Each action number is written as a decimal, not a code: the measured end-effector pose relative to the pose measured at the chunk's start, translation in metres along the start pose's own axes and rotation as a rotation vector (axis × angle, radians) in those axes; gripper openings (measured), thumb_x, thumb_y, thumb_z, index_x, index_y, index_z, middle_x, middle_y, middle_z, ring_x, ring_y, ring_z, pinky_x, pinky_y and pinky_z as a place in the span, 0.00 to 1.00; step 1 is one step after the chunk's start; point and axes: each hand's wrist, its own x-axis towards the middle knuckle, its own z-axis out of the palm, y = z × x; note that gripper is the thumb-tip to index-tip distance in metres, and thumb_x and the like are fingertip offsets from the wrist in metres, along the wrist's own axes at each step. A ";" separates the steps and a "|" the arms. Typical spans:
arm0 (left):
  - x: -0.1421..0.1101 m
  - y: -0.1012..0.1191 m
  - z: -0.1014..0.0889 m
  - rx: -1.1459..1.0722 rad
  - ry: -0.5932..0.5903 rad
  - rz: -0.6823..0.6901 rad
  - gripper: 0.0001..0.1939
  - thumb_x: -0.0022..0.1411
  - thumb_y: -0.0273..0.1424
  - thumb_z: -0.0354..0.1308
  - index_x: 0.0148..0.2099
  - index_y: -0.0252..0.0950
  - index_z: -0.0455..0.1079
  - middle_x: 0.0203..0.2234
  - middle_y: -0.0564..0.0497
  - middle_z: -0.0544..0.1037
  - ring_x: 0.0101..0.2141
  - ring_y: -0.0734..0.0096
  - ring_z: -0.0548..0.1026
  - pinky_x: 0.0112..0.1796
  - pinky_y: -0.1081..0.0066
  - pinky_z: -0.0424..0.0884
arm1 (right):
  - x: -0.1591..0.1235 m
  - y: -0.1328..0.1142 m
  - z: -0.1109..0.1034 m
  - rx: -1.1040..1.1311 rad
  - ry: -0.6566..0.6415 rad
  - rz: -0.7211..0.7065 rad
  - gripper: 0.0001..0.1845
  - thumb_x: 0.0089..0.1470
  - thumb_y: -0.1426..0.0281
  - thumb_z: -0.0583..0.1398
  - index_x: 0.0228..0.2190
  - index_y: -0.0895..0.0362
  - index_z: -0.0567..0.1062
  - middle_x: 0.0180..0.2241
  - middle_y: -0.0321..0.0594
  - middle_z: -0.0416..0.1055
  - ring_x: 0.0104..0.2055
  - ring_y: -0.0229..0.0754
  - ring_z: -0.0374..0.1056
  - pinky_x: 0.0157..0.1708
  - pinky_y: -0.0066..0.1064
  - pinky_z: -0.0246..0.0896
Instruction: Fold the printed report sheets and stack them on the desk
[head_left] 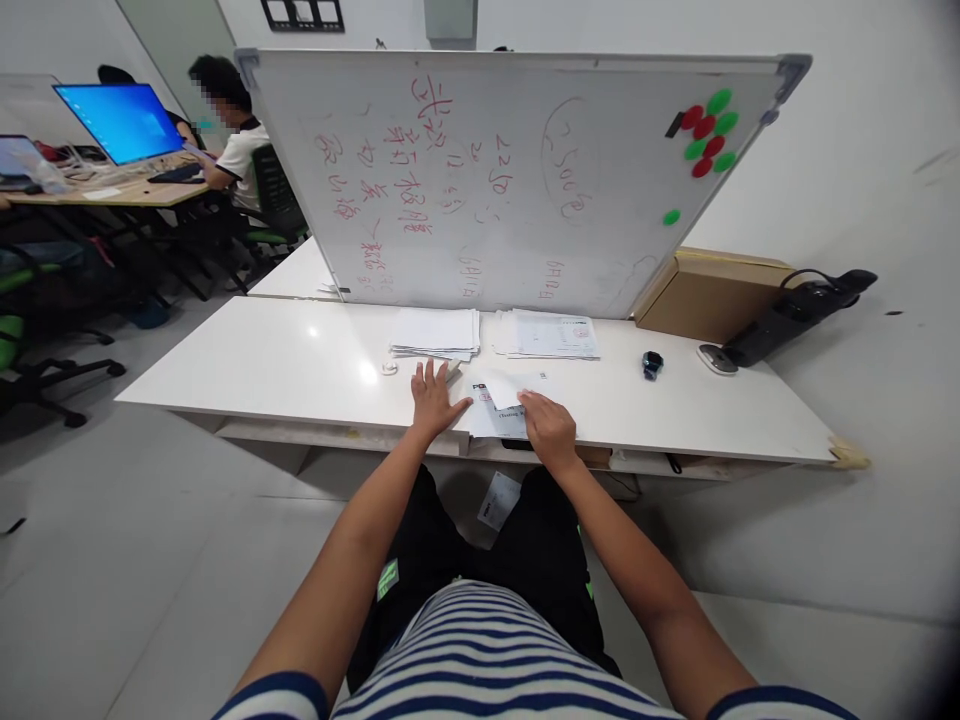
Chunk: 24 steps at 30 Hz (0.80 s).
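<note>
Right hand [551,428] grips the lifted edge of a printed sheet [491,424] at the near edge of the white desk [300,365], while the left hand [435,398] spreads wide at its left.

The sheet lies before the person, between the hands, part of it turned up to show a blank face; whether more pages lie beneath, I cannot tell. Just beyond are a left paper stack [435,330] and a right paper stack [555,335], with a watch [652,364] farther right. Paper like this should be light, limp and easily creased, and likely to slide on the smooth desktop; a gentle thumb-and-finger hold at an edge or corner, with a flat palm steadying the rest, looks best.
</note>
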 end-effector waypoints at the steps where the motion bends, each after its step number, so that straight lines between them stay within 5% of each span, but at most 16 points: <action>1: 0.000 0.000 0.000 0.002 -0.001 -0.004 0.48 0.53 0.54 0.56 0.67 0.36 0.45 0.66 0.38 0.42 0.65 0.45 0.33 0.60 0.46 0.39 | 0.000 -0.002 0.002 0.014 -0.002 -0.025 0.21 0.62 0.75 0.46 0.51 0.55 0.72 0.52 0.42 0.70 0.56 0.45 0.64 0.50 0.37 0.60; 9: -0.001 0.003 -0.010 -0.064 0.080 -0.021 0.31 0.62 0.40 0.48 0.65 0.37 0.50 0.66 0.40 0.46 0.66 0.53 0.37 0.61 0.49 0.41 | -0.027 -0.014 0.035 0.048 -0.204 -0.197 0.17 0.59 0.73 0.53 0.49 0.54 0.72 0.51 0.44 0.71 0.55 0.47 0.65 0.49 0.39 0.61; 15: -0.036 0.022 -0.018 -0.236 0.182 0.009 0.24 0.64 0.39 0.46 0.59 0.34 0.56 0.61 0.35 0.55 0.64 0.56 0.49 0.60 0.53 0.48 | -0.033 -0.023 0.021 0.042 -0.183 -0.127 0.19 0.60 0.68 0.52 0.52 0.53 0.69 0.56 0.46 0.66 0.60 0.50 0.58 0.56 0.46 0.53; 19: -0.088 0.042 -0.016 -0.590 0.179 -0.262 0.20 0.64 0.44 0.46 0.51 0.37 0.60 0.45 0.41 0.70 0.48 0.61 0.70 0.50 0.60 0.66 | -0.048 -0.008 0.007 0.058 0.039 0.172 0.18 0.60 0.68 0.50 0.50 0.52 0.71 0.54 0.45 0.67 0.60 0.51 0.57 0.58 0.52 0.48; 21: -0.106 0.050 -0.015 -0.852 0.020 -0.426 0.19 0.63 0.47 0.47 0.45 0.38 0.63 0.37 0.46 0.73 0.34 0.68 0.74 0.38 0.65 0.71 | -0.061 0.006 0.002 0.104 0.175 0.390 0.17 0.60 0.66 0.49 0.46 0.52 0.73 0.50 0.48 0.71 0.57 0.52 0.61 0.56 0.52 0.52; 24: -0.111 0.057 -0.015 -1.176 -0.226 -0.670 0.21 0.59 0.50 0.51 0.43 0.37 0.65 0.38 0.47 0.75 0.25 0.75 0.74 0.25 0.73 0.67 | -0.079 0.024 -0.001 0.266 0.312 0.771 0.18 0.58 0.59 0.50 0.40 0.55 0.74 0.41 0.50 0.74 0.46 0.51 0.69 0.46 0.46 0.63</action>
